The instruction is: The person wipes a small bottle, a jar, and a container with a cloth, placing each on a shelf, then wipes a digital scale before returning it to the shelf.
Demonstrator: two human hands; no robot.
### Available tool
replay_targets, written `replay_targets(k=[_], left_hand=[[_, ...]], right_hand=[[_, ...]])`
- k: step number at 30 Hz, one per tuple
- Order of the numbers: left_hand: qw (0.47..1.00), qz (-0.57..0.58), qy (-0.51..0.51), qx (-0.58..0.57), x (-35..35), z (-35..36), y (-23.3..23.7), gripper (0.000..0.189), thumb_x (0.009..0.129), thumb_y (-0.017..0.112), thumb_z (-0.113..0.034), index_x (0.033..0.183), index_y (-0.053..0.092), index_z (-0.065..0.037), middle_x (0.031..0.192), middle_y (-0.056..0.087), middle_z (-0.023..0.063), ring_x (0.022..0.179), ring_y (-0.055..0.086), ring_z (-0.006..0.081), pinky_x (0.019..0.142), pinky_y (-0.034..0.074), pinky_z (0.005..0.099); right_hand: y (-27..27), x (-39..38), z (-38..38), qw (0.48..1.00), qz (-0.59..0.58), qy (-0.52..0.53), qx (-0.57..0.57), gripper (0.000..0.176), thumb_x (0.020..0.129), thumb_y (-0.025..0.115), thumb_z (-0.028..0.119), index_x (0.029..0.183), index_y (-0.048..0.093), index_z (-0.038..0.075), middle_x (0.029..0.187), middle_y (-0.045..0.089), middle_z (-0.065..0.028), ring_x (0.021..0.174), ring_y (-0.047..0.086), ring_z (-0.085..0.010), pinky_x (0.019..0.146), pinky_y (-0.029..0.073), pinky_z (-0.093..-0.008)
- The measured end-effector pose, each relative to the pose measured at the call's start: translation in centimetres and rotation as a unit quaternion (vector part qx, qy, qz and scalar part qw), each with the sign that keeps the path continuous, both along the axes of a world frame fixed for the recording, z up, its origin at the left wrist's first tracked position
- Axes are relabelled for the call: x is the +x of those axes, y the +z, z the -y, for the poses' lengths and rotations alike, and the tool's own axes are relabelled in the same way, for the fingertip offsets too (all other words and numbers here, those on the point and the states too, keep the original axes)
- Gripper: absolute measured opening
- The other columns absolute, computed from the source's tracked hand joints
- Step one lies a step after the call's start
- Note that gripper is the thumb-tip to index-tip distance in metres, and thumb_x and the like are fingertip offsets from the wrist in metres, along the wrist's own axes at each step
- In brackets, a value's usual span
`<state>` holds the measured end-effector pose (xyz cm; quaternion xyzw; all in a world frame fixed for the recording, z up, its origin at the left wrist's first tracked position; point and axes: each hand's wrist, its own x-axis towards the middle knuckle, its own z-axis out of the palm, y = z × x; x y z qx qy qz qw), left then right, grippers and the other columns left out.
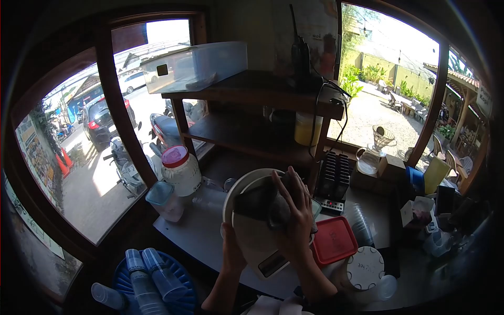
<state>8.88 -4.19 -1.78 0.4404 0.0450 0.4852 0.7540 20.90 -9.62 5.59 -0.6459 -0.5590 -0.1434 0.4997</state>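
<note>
A round pale container [227, 207] stands at the middle of the counter, over a light device with a dark display [273, 264]. My left hand [232, 247] rests against the container's left side, its fingers partly hidden. My right hand [294, 212] is over the container's right part, fingers bent round a dark grey item, perhaps a cloth [278, 210]. The container's contents are in shadow and hard to make out.
Left of the container are a jar with a red lid [181, 176] and a plastic tub [164, 199]. A red lid [335, 240] and a white round lid [365, 268] lie right. Cups [142, 278] fill a blue basket [119, 275]. A wooden shelf [252, 137] stands behind.
</note>
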Motion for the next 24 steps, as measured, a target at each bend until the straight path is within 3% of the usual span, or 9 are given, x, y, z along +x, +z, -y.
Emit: replay_targets(k=[3,8,13,15,17,18,19,21,24], left_hand=[[0.994,-0.048,0.062,0.072,-0.4,0.4,1.8,0.065,0.093,0.032,-0.05,0.137,0.025,-0.003,0.13,0.041,0.0149,0.117,0.046,0.0236,0.097,0.041,0.0367],[0.982,0.07,0.03,-0.175,-0.3,-0.5,-3.1,0.058,0.096,0.028,-0.045,0.135,0.029,-0.002,0.126,0.045,0.0157,0.115,0.048,0.0244,0.099,0.039,0.0367],[0.994,0.007,0.104,-0.041,-1.0,-0.9,0.1,0.064,0.093,0.031,-0.052,0.134,0.032,-0.003,0.127,0.044,0.0144,0.114,0.048,0.0237,0.098,0.039,0.0364],[0.986,0.007,0.027,-0.165,-0.9,-1.8,0.9,0.065,0.091,0.037,-0.053,0.134,0.033,-0.004,0.13,0.042,0.0129,0.119,0.043,0.0233,0.099,0.036,0.0355],[0.985,-0.017,0.07,-0.156,-0.3,-2.0,1.1,0.065,0.091,0.035,-0.054,0.132,0.036,-0.004,0.126,0.045,0.0131,0.114,0.047,0.0235,0.096,0.039,0.0364],[0.984,-0.029,0.09,-0.152,0.1,-2.0,1.1,0.064,0.091,0.035,-0.055,0.131,0.037,-0.004,0.124,0.047,0.0132,0.111,0.048,0.0235,0.095,0.04,0.0368],[0.982,-0.041,0.109,-0.148,0.4,-1.9,1.0,0.065,0.091,0.034,-0.056,0.13,0.039,-0.004,0.121,0.048,0.0133,0.109,0.05,0.0236,0.094,0.041,0.0372],[0.982,-0.053,0.091,-0.159,0.7,-1.7,0.8,0.067,0.091,0.033,-0.056,0.132,0.035,-0.004,0.123,0.047,0.0165,0.11,0.05,0.025,0.093,0.041,0.0372],[0.987,-0.042,0.035,-0.148,1.3,-1.9,-0.5,0.067,0.092,0.032,-0.056,0.135,0.032,-0.004,0.126,0.045,0.0176,0.112,0.049,0.0255,0.094,0.041,0.0375]], right_hand=[[0.4,-1.5,0.4,0.996,0.086,0.026,-0.024,0.075,0.063,0.06,0.011,0.134,0.042,0.026,0.143,0.027,-0.0187,0.132,0.027,-0.0354,0.105,0.024,-0.0517],[-0.7,-3.8,1.0,0.966,0.162,0.182,-0.082,0.076,0.063,0.06,0.011,0.136,0.039,0.02,0.143,0.028,-0.0189,0.131,0.031,-0.0318,0.105,0.026,-0.0486],[-4.3,-2.7,2.6,0.931,0.178,0.31,-0.079,0.073,0.06,0.062,0.006,0.131,0.044,0.011,0.128,0.049,-0.0153,0.12,0.047,-0.0246,0.099,0.036,-0.0397],[-5.3,-0.4,4.5,0.937,0.019,0.333,-0.107,0.068,0.062,0.065,0.005,0.127,0.046,0.009,0.12,0.053,-0.0164,0.109,0.055,-0.0199,0.091,0.043,-0.0345],[-4.3,1.9,6.1,0.947,-0.196,0.187,-0.173,0.053,0.073,0.066,0.008,0.123,0.048,0.006,0.117,0.055,-0.015,0.1,0.06,-0.0183,0.082,0.048,-0.0315],[-5.2,2.6,5.0,0.932,-0.35,0.091,-0.003,0.047,0.078,0.063,0.011,0.122,0.047,0.005,0.115,0.055,-0.014,0.099,0.06,-0.0183,0.081,0.048,-0.0307],[-5.3,2.9,3.9,0.86,-0.481,-0.012,0.168,0.042,0.084,0.061,0.015,0.122,0.047,0.004,0.113,0.056,-0.013,0.098,0.06,-0.0183,0.08,0.049,-0.0298],[-2.5,4.4,3.2,0.671,-0.617,0.039,0.41,0.04,0.091,0.051,0.031,0.119,0.046,0.002,0.112,0.054,-0.0101,0.096,0.058,-0.016,0.08,0.048,-0.0281],[-7.1,4.2,1.1,0.881,-0.353,-0.089,0.302,0.046,0.092,0.048,0.028,0.129,0.039,0.002,0.129,0.042,-0.0129,0.116,0.046,-0.0257,0.097,0.036,-0.0337]])
